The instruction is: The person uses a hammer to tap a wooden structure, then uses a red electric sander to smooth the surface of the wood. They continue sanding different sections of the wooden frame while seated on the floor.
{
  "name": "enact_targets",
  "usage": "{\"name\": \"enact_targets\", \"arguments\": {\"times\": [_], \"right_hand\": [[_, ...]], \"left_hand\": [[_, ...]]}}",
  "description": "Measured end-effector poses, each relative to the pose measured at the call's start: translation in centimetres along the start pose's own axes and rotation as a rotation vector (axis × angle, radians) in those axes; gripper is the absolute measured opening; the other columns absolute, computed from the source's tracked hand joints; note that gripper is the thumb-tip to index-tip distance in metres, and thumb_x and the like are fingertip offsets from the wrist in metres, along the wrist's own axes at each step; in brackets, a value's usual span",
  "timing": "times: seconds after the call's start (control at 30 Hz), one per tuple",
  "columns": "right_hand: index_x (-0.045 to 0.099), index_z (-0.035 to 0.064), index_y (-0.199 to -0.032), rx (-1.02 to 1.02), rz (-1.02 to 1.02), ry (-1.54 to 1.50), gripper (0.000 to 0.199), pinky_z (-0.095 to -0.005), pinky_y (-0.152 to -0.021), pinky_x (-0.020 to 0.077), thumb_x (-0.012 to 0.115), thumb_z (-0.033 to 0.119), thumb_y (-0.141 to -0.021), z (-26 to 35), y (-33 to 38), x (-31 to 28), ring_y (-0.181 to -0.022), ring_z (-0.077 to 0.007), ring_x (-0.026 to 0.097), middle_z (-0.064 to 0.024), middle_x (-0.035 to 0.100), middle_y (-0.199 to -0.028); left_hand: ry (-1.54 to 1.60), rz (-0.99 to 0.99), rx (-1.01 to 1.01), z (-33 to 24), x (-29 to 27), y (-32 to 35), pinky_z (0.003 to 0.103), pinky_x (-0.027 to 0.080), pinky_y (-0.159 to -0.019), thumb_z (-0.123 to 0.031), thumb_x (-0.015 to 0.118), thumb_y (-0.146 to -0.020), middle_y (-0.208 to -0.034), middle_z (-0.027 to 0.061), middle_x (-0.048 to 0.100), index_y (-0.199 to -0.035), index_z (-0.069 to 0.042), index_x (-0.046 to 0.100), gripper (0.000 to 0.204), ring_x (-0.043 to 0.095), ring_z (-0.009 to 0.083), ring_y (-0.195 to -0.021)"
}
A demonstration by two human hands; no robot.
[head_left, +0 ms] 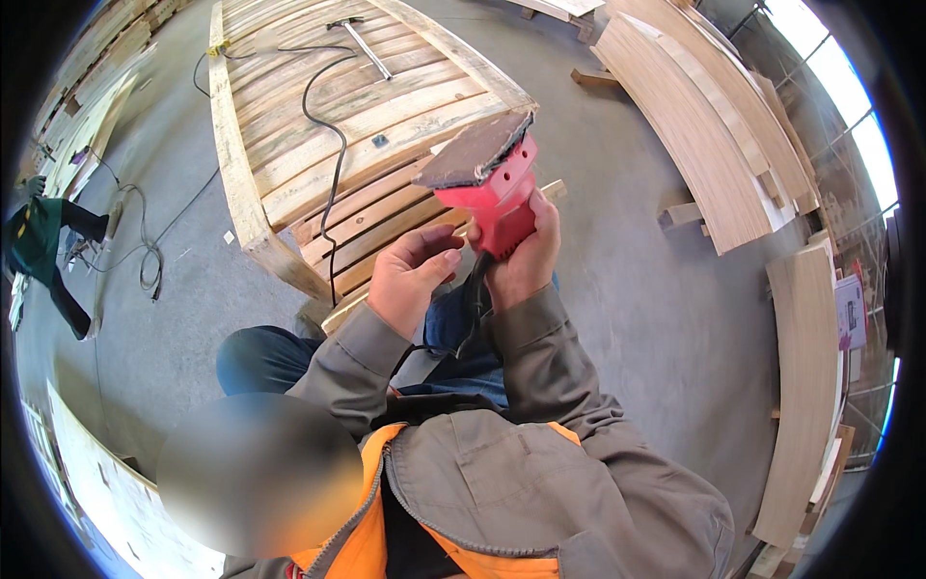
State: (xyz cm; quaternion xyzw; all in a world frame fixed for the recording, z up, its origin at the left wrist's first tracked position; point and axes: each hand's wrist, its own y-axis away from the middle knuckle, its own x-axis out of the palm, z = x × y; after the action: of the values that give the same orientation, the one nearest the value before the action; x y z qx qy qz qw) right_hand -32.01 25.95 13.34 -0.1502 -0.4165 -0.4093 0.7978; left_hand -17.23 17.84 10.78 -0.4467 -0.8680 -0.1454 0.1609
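Workshop concrete floor, slatted wooden panel (357,125) ahead. Gripping red sander (490,188) in right hand (526,253), worn pad upturned; left hand (410,280) fingers loosely curled beside it, empty. Likely inspecting sandpaper; peeling sheet needing firm pinch.

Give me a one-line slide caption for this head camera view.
Both hands, left hand and right hand, hold a red detail sander upturned above a slatted wooden panel.

One view only, from the head, looking steeply down over the person's own chest and sleeves. It sits close to the raised hands mid-frame, with the slatted wooden panel (357,125) on the concrete floor (627,318) farther out. Fisheye bending curves the stacked boards (714,135) toward the dark rim.
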Motion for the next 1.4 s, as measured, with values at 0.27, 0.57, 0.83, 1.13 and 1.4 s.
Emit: {"name": "enact_targets", "arguments": {"times": [0.27,0.57,0.83,1.13,1.4], "right_hand": [[0.063,0.0058,-0.123,-0.098,-0.159,-0.003,0.039,-0.0388,-0.057,0.0589,0.058,0.039,-0.103,0.8,-0.7,0.4,-0.079,-0.0252,0.071,-0.0113,0.074,-0.105],[0.05,0.0034,-0.137,-0.175,-0.073,0.117,0.045,-0.0385,-0.061,0.0602,0.066,0.022,-0.1,0.6,-0.4,-0.4,-0.087,-0.0249,0.071,-0.0145,0.067,-0.115],[0.042,-0.0027,-0.147,-0.411,-0.044,0.423,0.071,-0.0354,-0.08,0.0616,0.08,0.007,-0.088,0.9,0.5,0.3,-0.099,-0.0223,0.068,-0.0164,0.06,-0.127],[0.045,-0.0038,-0.15,-0.988,0.04,1.188,0.095,-0.0409,-0.104,0.0531,0.093,0.011,-0.069,0.1,1.1,0.2,-0.122,-0.0311,0.062,-0.0205,0.057,-0.135],[0.048,-0.0022,-0.148,-1.079,0.103,1.287,0.096,-0.0451,-0.104,0.0528,0.094,0.014,-0.065,-0.1,1.6,0.4,-0.119,-0.0369,0.063,-0.0205,0.059,-0.132]], "left_hand": [[-0.057,0.141,-0.145,-0.2,-0.5,0.3,0.033,0.058,-0.094,-0.022,0.07,-0.106,-0.123,0.0086,0.074,-0.141,0.0,0.066,0.042,0.07,0.016,-0.108],[-0.13,0.162,-0.154,0.4,-0.8,0.5,0.034,0.058,-0.095,-0.023,0.069,-0.106,-0.122,0.0092,0.073,-0.141,0.0,0.066,0.042,0.07,0.0163,-0.107],[-0.143,0.16,-0.186,0.9,-1.8,1.6,0.034,0.059,-0.094,-0.013,0.067,-0.107,-0.122,0.0129,0.076,-0.14,0.002,0.065,0.037,0.072,0.0185,-0.106],[-0.127,0.173,-0.16,1.2,-2.7,2.5,0.031,0.058,-0.091,-0.009,0.069,-0.105,-0.12,0.0115,0.077,-0.137,0.002,0.066,0.035,0.071,0.0154,-0.103],[-0.244,0.151,0.006,1.1,-1.9,3.6,0.032,0.058,-0.09,-0.007,0.074,-0.101,-0.118,0.0119,0.077,-0.134,0.004,0.066,0.035,0.071,0.016,-0.101]]}}
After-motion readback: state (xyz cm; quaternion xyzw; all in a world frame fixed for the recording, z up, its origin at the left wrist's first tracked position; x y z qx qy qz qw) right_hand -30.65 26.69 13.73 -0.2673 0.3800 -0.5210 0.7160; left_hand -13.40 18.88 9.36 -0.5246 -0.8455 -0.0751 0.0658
